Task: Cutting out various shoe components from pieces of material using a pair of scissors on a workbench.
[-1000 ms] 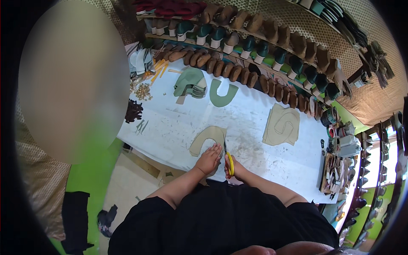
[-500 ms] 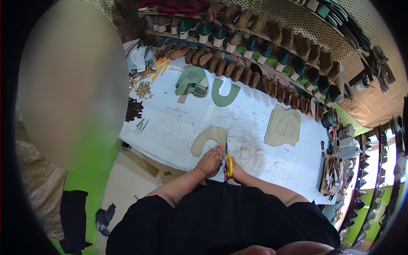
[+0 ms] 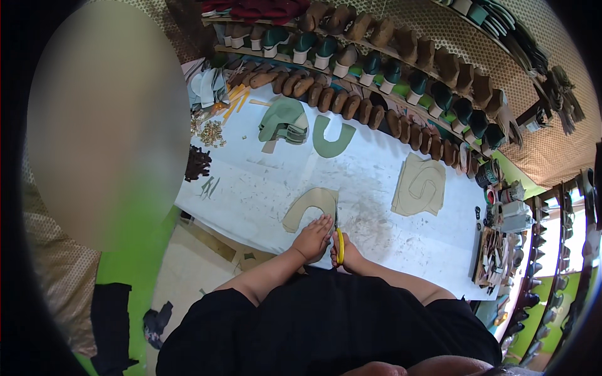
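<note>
A curved beige piece of material lies near the front edge of the white table. My left hand rests flat on it, fingers stretched out toward its right arm. In my right hand is a pair of scissors with yellow handles. Their blades point away from me, along the right edge of the beige piece. Whether the blades are parted or closed is too small to tell. Part of the piece is hidden under my left hand.
Beyond lie a green U-shaped piece and a stack of green pieces. Beige sheets lie to the right. Shoe lasts line the back edge under shelves of green shoes. Brassy bits are heaped at left.
Both hands and the scissors stay in almost the same place. The whole view has shifted very slightly.
</note>
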Available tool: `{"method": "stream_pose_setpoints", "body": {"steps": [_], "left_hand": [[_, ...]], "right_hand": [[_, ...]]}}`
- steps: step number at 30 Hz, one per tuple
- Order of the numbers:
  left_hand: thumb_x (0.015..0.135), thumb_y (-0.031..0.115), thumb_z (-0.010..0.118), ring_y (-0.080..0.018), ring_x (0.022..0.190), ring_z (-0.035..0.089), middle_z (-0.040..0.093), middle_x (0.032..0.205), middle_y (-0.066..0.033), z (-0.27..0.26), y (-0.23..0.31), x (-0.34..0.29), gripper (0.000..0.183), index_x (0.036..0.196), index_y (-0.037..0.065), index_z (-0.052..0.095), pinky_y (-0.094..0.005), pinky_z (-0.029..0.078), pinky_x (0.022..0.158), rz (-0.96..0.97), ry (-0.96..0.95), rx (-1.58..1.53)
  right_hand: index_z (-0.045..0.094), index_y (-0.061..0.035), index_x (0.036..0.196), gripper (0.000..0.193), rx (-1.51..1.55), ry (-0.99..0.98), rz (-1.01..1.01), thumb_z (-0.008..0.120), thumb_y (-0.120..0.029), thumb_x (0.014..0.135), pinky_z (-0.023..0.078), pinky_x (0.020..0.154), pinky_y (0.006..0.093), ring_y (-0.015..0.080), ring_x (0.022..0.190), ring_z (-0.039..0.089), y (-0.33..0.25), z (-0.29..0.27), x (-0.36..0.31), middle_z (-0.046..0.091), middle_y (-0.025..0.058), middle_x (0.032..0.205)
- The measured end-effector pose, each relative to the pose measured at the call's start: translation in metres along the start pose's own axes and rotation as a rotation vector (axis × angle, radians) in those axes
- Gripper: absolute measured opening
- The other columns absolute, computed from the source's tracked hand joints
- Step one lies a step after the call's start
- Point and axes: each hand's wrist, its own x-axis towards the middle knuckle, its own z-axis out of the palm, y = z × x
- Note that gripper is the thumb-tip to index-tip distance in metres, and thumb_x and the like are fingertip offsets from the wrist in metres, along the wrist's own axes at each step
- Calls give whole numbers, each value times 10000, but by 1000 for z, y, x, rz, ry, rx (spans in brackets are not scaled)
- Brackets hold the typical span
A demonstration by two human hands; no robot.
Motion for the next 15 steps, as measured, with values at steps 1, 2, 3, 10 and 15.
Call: {"method": "stream_pose_setpoints", "body": {"steps": [1, 2, 3, 10, 15], "left_hand": [[970, 202, 474, -331, 1403, 396, 433, 1496, -191, 0, 0, 0, 522, 1449, 4, 413, -429, 309, 1161, 0, 0, 0], [979, 218, 468, -332, 1408, 388, 424, 1503, -190, 0, -1, 0, 526, 1454, 1, 406, -430, 304, 1164, 0, -9, 5], [988, 235, 462, -333, 1413, 381, 416, 1510, -188, 0, -1, 0, 530, 1459, -2, 399, -431, 299, 1166, -1, -17, 10], [984, 222, 473, -333, 1417, 373, 412, 1512, -186, 1, -1, -1, 529, 1458, 0, 402, -431, 296, 1168, 21, -29, 20], [976, 204, 485, -333, 1404, 395, 432, 1498, -188, 0, 0, 0, 516, 1443, -6, 425, -430, 308, 1162, 17, -9, -16]], "right_hand": [[353, -160, 1082, 419, 13, -6, 0, 460, -557, 1001, 442, 457, 332, 182, 505, 463, 0, 0, 0, 450, 58, 697], [352, -162, 1082, 412, 26, -12, -1, 462, -551, 1003, 440, 456, 329, 182, 504, 463, 1, 0, 0, 449, 58, 697], [352, -162, 1082, 412, 26, -12, -1, 462, -551, 1003, 440, 456, 329, 182, 504, 463, 1, 0, 0, 449, 58, 697], [399, -152, 1081, 492, 149, -64, 43, 451, -629, 971, 467, 469, 351, 200, 508, 503, -2, -4, 1, 479, 52, 697], [383, -130, 1197, 586, 123, -70, 77, 465, -656, 950, 529, 504, 359, 184, 531, 525, -9, -3, 2, 486, 51, 718]]}}
